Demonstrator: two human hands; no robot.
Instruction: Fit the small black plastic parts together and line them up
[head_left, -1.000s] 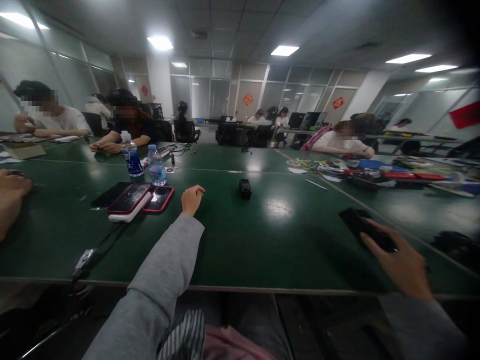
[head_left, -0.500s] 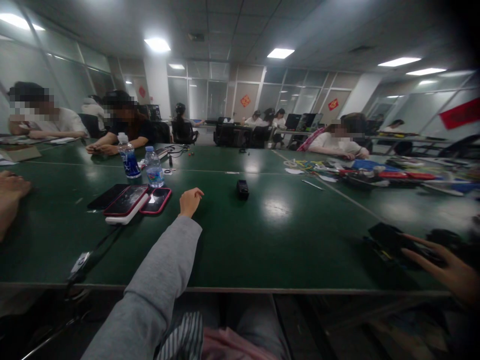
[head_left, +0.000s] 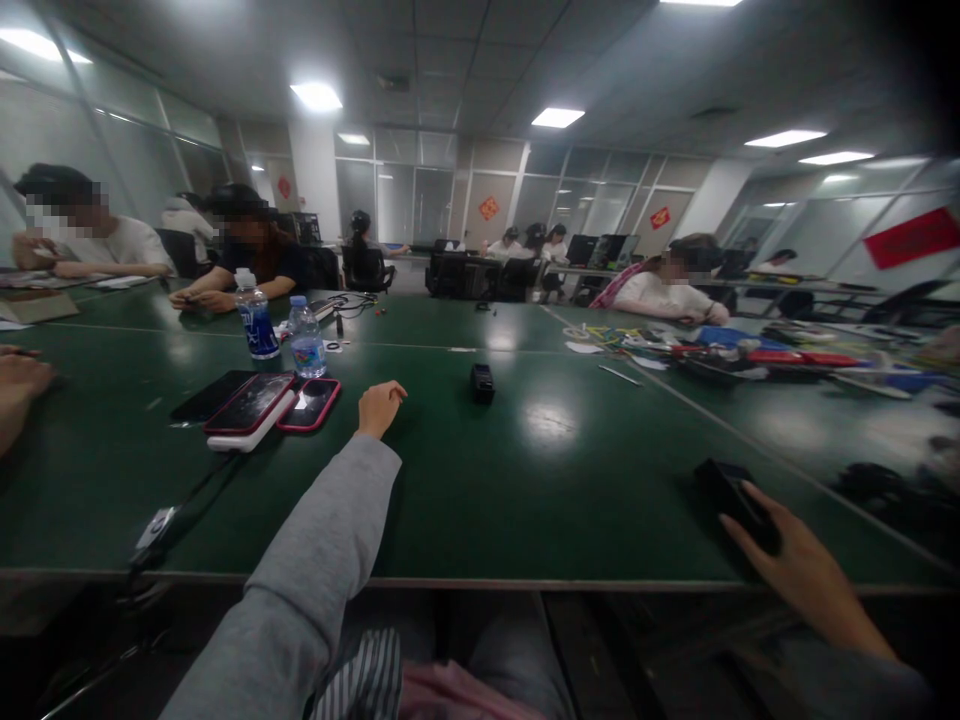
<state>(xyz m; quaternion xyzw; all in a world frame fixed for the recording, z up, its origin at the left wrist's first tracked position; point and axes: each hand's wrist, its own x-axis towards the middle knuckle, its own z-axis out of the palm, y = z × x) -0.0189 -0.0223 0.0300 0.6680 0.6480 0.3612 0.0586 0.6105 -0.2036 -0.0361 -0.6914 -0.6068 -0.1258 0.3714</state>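
- We see our right hand [head_left: 795, 565] at the lower right of the frame, fingers spread flat, with the fingertips on a dark flat object [head_left: 729, 490], likely a phone, lying on the green table [head_left: 525, 480] near its front edge.
- It is touched rather than gripped; nothing is lifted, so we judge the work on it to be barely begun, the object not yet picked up.
- Our left hand [head_left: 379, 408] lies just left of centre, at the end of a grey sleeve, loosely curled and empty, on bare tabletop.
- To its left are two phones in red cases [head_left: 281, 402], one stacked on a white power bank, all untouched.
- A small black device [head_left: 481, 382] sits apart at mid-frame, also untouched.
- Two water bottles [head_left: 281, 330] stand further up on the left; the larger has a blue label, but the lettering is too blurred for us to read.
- Red signs hang on the far glass walls at upper centre and right; their writing is illegible.
- Another person's hand [head_left: 19, 385] shows at the left edge.
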